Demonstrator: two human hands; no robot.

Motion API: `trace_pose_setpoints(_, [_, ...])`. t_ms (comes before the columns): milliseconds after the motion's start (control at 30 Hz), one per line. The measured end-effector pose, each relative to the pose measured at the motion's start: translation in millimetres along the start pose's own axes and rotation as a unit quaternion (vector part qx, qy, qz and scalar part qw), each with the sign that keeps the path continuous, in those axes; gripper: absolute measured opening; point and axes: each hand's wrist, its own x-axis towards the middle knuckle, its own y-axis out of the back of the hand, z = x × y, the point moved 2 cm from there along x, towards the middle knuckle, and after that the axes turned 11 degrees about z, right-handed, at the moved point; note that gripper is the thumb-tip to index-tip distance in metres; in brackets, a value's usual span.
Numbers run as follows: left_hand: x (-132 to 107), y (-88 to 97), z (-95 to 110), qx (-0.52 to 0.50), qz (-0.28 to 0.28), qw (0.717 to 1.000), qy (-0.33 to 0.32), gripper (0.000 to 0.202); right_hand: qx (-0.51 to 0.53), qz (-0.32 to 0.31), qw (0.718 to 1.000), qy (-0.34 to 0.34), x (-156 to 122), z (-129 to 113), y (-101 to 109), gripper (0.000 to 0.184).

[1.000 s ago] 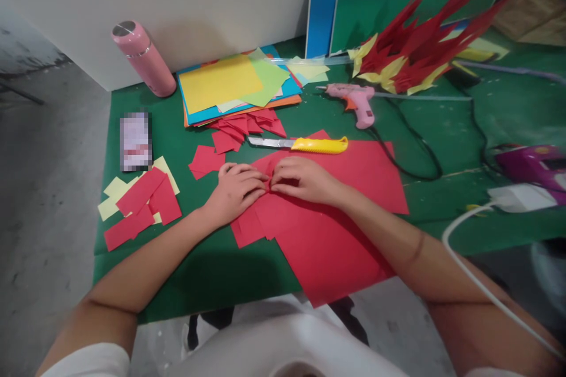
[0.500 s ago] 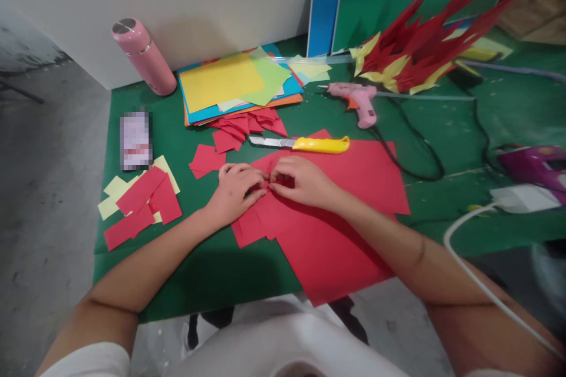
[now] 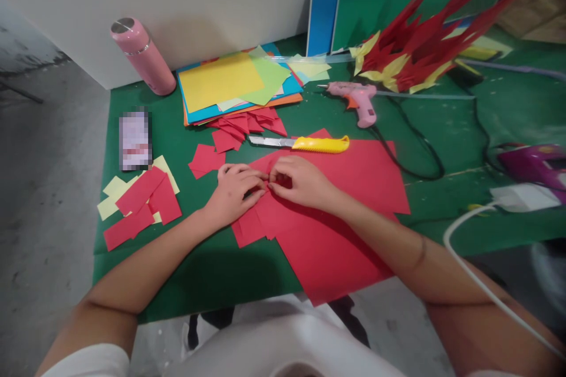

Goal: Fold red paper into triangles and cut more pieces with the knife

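Fingertip to fingertip, my left hand [image 3: 239,191] and my right hand [image 3: 300,182] pinch a small piece of red paper [image 3: 267,185], most of it hidden by the fingers. Beneath them lie large red sheets [image 3: 345,235] and smaller cut red pieces [image 3: 250,228]. Just beyond my hands rests a utility knife [image 3: 321,144] with a yellow handle and its blade out to the left. Folded red pieces [image 3: 245,122] are heaped behind it, and a few more red pieces [image 3: 207,160] sit left of the knife.
A pink bottle [image 3: 145,59], a phone [image 3: 135,140] and red and yellow strips [image 3: 141,206] are on the left. Coloured sheets [image 3: 221,82] are stacked at the back. A pink glue gun [image 3: 358,100], its black cord, a red paper flame shape [image 3: 415,47] and a white plug [image 3: 524,197] are on the right.
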Motion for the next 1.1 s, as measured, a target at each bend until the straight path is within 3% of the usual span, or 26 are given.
trace_pose_setpoints(467, [-0.7,2.7,2.9,0.030,-0.011,0.999,-0.029,0.015,-0.011,-0.008,1.000,-0.016,0.0,-0.1,-1.6,0.011])
trace_pose_setpoints(733, [-1.4,4.8,-0.4,-0.003,-0.010,1.000,-0.017,0.016,-0.010,-0.001,1.000,-0.017,-0.5,0.0,-2.5,0.012])
trace_pose_setpoints(1100, [-3.3,12.6,-0.4,0.029,-0.053,0.994,-0.090,0.031,0.003,-0.004,1.000,-0.008,-0.4,0.6,-1.8,0.013])
